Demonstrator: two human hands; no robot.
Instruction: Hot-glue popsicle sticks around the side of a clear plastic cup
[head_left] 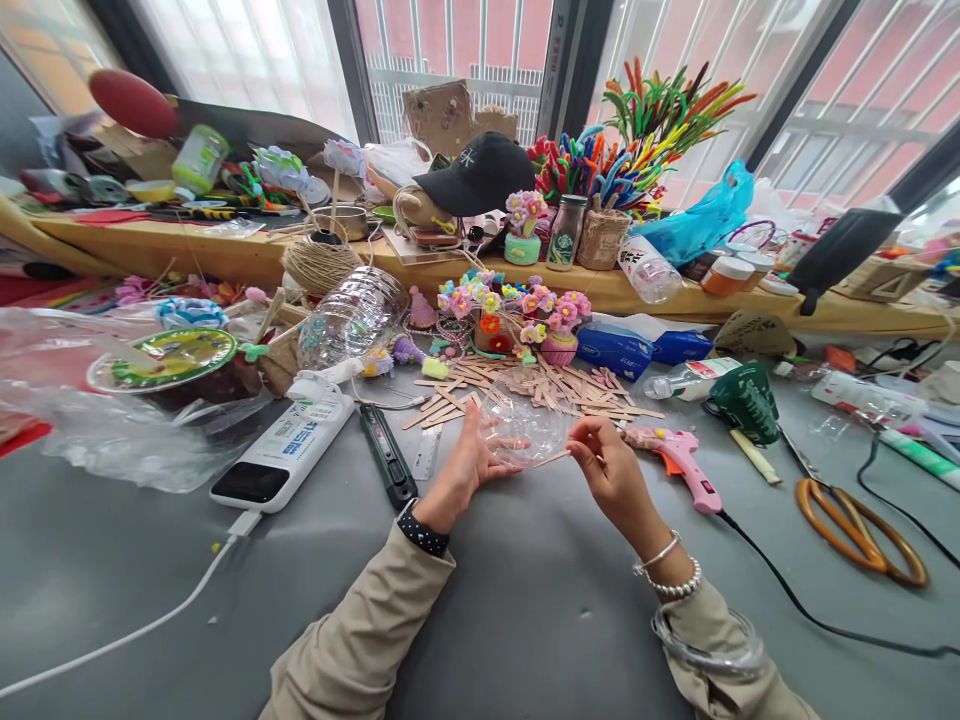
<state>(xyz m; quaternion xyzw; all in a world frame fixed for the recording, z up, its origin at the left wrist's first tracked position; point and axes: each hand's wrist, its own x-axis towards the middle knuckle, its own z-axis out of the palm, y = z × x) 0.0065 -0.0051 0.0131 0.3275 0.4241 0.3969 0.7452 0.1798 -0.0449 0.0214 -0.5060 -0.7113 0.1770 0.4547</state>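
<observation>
My left hand [471, 462] is closed round the side of a clear, see-through plastic piece [525, 425], which looks like a cut bottle part. Its fingers show through the plastic. Between thumb and fingers, my right hand [604, 462] pinches a thin wooden stick [553, 459], whose tip points left at the lower edge of the plastic. Just behind lies a loose pile of wooden craft sticks [480, 385]. A pink hot glue gun [679, 462] rests to the right of my right hand. Left of my left hand is a dark green utility knife [386, 455].
A white power bank [283, 455] with a cable lies on the left. Orange-handled scissors [862, 530] and a green cup-like piece [746, 400] lie right. Behind stand fuzzy flower pots [559, 345], a large clear bottle [352, 315] and blue packets [615, 350]. A cluttered wooden ledge [450, 262] runs along the windows.
</observation>
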